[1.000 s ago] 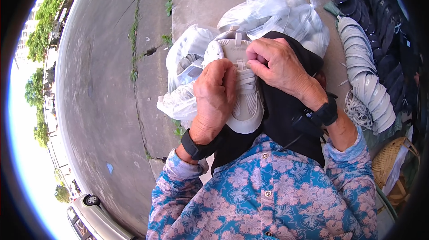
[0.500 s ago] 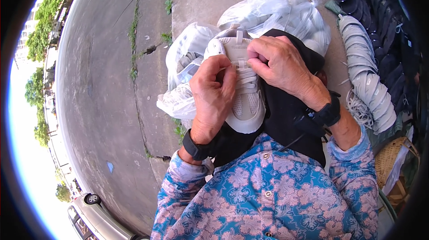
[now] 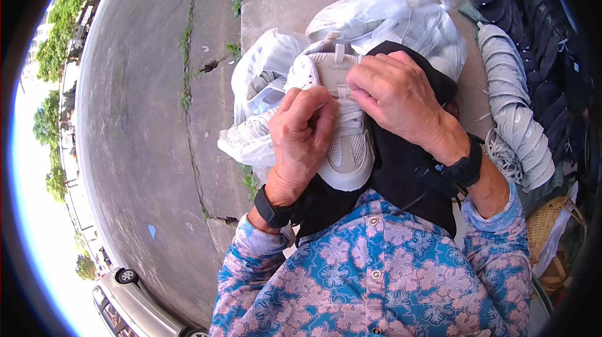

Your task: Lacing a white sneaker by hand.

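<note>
Item: white sneaker (image 3: 347,142), centre of the frame, resting sole-down on a black cloth (image 3: 401,167) over my lap, toe pointing toward the lower edge. Mesh toe panel, white laces, a pull tab at the tongue toward the top. Clean; no visible damage.

Change logged: very little across the last second. The shoe sits in the same spot; my left hand (image 3: 301,139) has crept slightly up the lacing, and my right hand (image 3: 398,101) holds the same place. I judge the lace work as ongoing, not finished.

Left hand: fingers curled closed over the laces on the shoe's left side, pinching at them. Right hand: fingers bent down onto the laces near the tongue, tips pressed in; I cannot tell whether a lace is actually caught between them.

Surroundings: clear plastic bags (image 3: 389,17) with more pale shoes, just above and left of the sneaker; a row of grey shoes (image 3: 520,117) at right; a woven basket (image 3: 552,230) at lower right; cracked concrete pavement (image 3: 144,117) at left; a parked car (image 3: 132,305) at lower left.
</note>
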### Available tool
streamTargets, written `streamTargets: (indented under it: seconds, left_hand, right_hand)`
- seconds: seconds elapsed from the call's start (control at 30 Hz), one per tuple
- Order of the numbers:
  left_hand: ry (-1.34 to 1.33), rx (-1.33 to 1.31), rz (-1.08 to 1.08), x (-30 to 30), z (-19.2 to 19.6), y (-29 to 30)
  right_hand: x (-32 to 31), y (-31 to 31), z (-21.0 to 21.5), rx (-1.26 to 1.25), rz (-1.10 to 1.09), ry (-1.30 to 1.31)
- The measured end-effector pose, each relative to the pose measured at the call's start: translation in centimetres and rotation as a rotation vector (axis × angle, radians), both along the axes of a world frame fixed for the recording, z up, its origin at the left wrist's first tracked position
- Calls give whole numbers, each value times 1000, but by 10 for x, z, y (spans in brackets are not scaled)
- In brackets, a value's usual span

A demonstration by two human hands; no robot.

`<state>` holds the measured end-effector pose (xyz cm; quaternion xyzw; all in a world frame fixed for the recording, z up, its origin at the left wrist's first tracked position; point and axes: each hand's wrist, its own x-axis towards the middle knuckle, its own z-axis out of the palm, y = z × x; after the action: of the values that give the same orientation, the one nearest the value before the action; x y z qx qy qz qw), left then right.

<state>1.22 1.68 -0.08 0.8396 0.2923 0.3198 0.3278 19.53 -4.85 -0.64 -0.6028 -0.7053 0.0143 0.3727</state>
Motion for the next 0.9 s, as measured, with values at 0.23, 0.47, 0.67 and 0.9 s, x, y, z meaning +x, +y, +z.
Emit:
streamTargets:
  seconds: [0.23, 0.47, 0.67, 0.9]
  left_hand:
    - [49, -27, -50, 6, 5, 6]
    - [67, -68, -19, 5, 8, 5]
    - [50, -60, -5, 4, 5, 6]
    - [-21, -107, 22, 7, 4, 2]
  right_hand:
    - [3, 4, -5, -1, -29, 3]
    - [2, -4, 4, -39, 25, -9]
    - [-7, 4, 8, 39, 20, -230]
    - [-5, 14, 3, 7, 68, -318]
